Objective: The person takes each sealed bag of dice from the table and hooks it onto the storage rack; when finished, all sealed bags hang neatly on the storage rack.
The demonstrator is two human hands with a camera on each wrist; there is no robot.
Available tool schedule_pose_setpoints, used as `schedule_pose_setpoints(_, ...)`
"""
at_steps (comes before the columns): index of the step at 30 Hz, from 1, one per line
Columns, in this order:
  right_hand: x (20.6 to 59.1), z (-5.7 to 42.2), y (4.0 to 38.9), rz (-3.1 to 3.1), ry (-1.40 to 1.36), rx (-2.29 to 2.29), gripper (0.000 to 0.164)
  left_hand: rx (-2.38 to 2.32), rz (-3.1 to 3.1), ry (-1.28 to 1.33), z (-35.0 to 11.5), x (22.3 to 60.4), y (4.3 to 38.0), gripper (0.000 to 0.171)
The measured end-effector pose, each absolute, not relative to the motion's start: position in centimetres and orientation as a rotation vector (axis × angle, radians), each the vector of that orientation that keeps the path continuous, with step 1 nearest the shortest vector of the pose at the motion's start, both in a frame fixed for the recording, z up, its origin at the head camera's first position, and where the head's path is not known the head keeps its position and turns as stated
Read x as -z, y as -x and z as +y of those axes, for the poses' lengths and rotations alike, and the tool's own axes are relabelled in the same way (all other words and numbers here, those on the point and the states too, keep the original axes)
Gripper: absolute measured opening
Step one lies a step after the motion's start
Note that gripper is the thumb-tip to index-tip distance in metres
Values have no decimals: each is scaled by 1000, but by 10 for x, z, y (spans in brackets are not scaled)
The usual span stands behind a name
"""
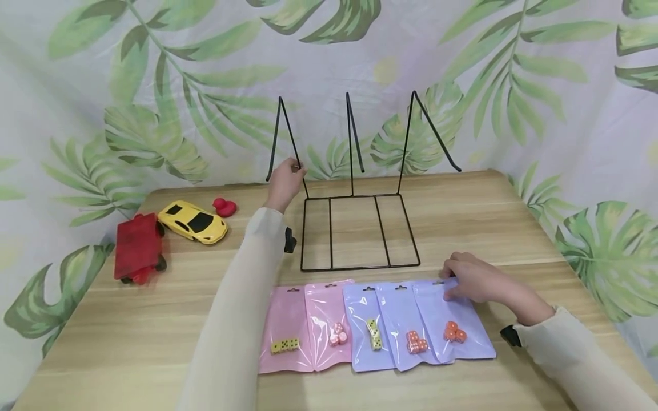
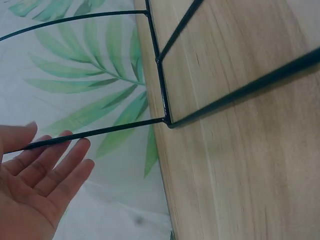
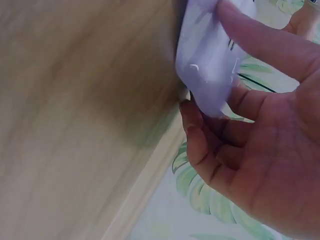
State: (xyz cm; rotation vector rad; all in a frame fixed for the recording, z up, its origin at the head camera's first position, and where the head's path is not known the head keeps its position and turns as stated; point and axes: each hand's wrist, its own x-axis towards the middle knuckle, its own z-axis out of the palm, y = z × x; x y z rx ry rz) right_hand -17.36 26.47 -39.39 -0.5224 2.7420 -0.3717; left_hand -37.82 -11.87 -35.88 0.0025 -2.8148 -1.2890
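A black wire display rack [image 1: 360,268] stands toward the back of the table, with three bent prongs rising from its flat base. My left hand [image 1: 285,181] pinches its left upright between thumb and fingers; the left wrist view shows the thumb on one side of the wire [image 2: 115,129]. My right hand [image 1: 475,279] grips the top right corner of the rightmost lilac pouch [image 1: 429,302], which holds orange dice [image 1: 454,332]. In the right wrist view the pouch's corner [image 3: 210,75] bends between thumb and fingers. Other lilac pouches [image 1: 362,297] overlap beside it, then pink pouches [image 1: 290,308], all with dice inside.
At the back left sit a yellow toy car [image 1: 192,222], a red toy vehicle [image 1: 137,245] and a small red rubber duck [image 1: 224,207]. A leaf-patterned cloth [image 1: 205,85] hangs right behind the wooden table [image 1: 128,342].
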Motion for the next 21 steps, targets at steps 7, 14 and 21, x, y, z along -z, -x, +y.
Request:
schedule_pose_setpoints(7, 381, 277, 171, 2762, 643, 446, 6, 1198, -2833, -2, -116, 369, 382, 25)
schedule_pose_setpoints(14, 321, 290, 155, 2767, 874, 614, 18, 1120, -2816, -22, -115, 384, 385, 23)
schedule_pose_setpoints(21, 271, 288, 154, 3023, 1334, 1135, 15, 1116, -2795, 33, -111, 386, 390, 23)
